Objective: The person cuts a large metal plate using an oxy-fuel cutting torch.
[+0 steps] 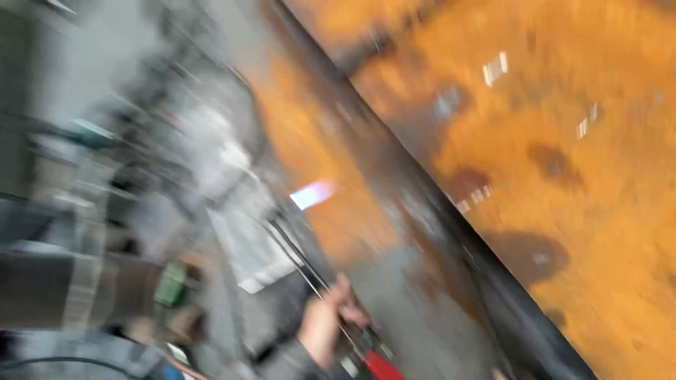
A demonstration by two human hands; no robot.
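The right hand (325, 325) is showing at the bottom edge, blurred by motion; its fingers (345, 292) are curling closed around something thin, knuckles facing up and to the right; a dark sleeve is covering the wrist below it; the left forearm is lying across the lower left in a dark sleeve; the left hand (179, 299) is too smeared to read

Head camera tilted downward, close, seemingly motion-blurred.
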